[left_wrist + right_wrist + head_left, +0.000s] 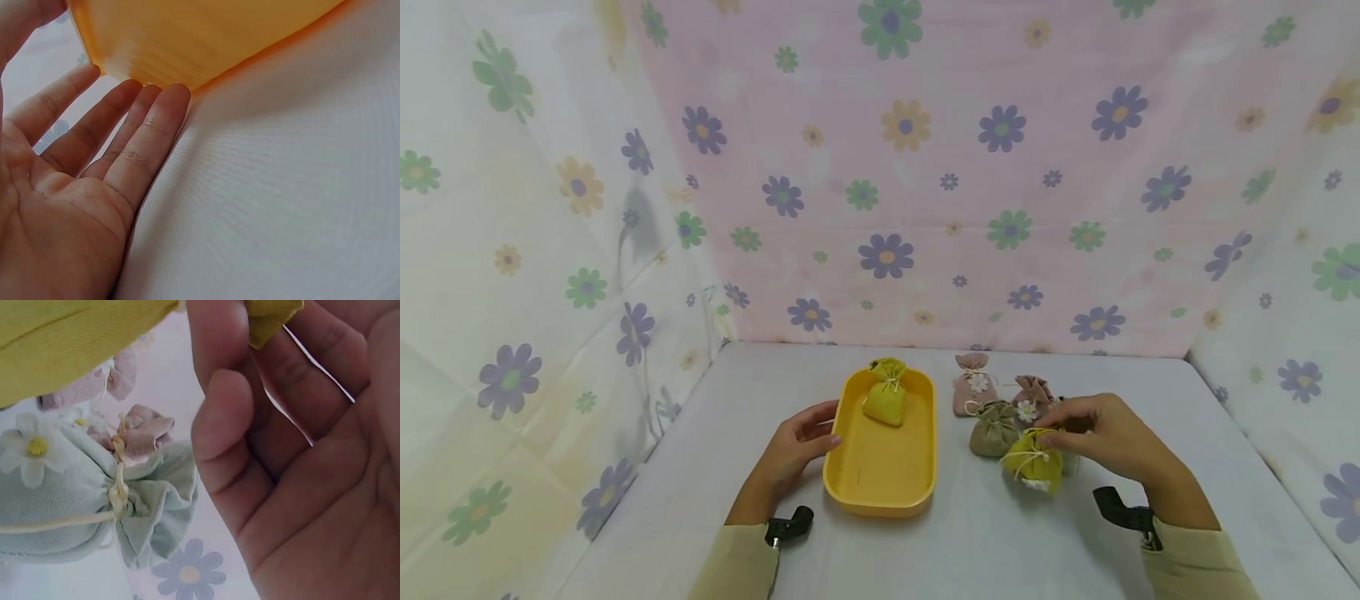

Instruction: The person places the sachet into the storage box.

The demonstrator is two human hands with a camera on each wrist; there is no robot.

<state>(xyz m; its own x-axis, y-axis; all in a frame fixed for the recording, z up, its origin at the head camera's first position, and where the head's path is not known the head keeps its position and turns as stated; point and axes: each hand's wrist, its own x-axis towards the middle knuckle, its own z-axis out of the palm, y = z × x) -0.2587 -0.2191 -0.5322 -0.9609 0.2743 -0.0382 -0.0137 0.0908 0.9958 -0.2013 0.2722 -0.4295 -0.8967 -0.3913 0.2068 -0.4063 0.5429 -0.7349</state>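
My right hand (pixel 1101 429) pinches the gathered neck of a yellow drawstring pouch (pixel 1032 467), which has a pale cord and a white flower. In the right wrist view this pouch's yellow cloth (pixel 69 344) fills the upper left. Close around it are a green-brown pouch (pixel 992 429), a pinkish pouch (pixel 1033 396) and a pale green striped pouch (pixel 56 500) with a white flower. My left hand (pixel 797 446) holds the left side of a yellow tray (pixel 880 507), thumb at the rim, fingertips (pixel 172 97) against the outer wall. Another yellow pouch (pixel 886 404) lies inside the tray's far end.
Behind the group lies a second pink pouch (pixel 973 387) with a white flower. White cloth covers the table (pixel 970 550). Flower-printed curtains (pixel 925 183) close off the back and both sides. A black wrist-worn device (pixel 1123 508) sits on each wrist.
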